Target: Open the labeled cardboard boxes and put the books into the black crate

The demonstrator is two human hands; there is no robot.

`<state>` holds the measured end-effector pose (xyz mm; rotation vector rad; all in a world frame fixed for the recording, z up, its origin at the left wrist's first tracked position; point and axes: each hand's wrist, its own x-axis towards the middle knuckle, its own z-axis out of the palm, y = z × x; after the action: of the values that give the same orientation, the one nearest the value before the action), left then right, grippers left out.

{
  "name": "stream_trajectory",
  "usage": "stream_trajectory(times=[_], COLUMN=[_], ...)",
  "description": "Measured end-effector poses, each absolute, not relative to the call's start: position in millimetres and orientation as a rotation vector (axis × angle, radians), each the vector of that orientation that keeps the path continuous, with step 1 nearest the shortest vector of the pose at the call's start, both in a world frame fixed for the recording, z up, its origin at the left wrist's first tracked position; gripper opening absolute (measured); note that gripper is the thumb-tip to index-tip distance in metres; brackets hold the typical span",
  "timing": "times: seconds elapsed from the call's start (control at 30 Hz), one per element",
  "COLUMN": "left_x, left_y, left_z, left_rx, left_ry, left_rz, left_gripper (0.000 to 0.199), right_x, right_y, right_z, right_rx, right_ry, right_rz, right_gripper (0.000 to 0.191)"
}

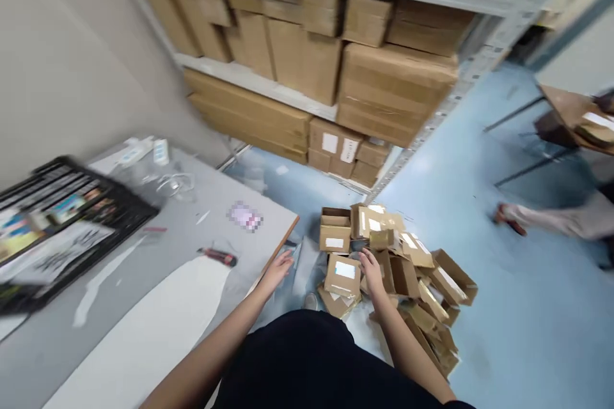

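My left hand (277, 271) hangs beside the front corner of the grey table (187, 230), fingers apart, holding nothing. My right hand (371, 268) is over the pile of cardboard boxes (343, 275) on the floor, its fingers spread with no object between them. Whether it touches a box cannot be made out. A red and black utility knife (219, 257) lies on the table, near a long white sheet (153, 326). Several of the floor boxes are open at the top, and some carry white labels.
Metal shelves (268, 86) packed with cartons (396, 92) stand ahead. Cables (176, 185) and a black printed box (62, 223) are on the table's left. At the right, a person's leg (566, 220) shows beside a brown table (566, 105).
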<state>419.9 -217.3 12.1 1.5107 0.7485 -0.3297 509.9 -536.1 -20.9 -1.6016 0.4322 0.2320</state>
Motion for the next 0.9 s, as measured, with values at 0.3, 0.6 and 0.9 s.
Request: stream_trajectory(times=[0.3,0.6,0.9], left_x=[276.0,106.3,-11.1], left_y=[-147.0,-104.2,-95.1], left_z=[12.3,-2.9,-22.0], left_rx=[1.411,1.298,1.218], left_ry=[1.032,1.335,1.543], left_rz=[-0.015,0.180,0.388], left_gripper=[0.051,0.052,0.050], right_x=[472.7,399.6,295.1], right_y=[-395.2,-268.6,-187.2], right_z=[-20.0,-16.9,-28.2], right_rx=[-1.629,-1.722,-1.773], right_ry=[0.069,-0.214,-0.470], right_rz=[0.751,0.991,1.268], right_gripper=[0.068,0.067,0.071])
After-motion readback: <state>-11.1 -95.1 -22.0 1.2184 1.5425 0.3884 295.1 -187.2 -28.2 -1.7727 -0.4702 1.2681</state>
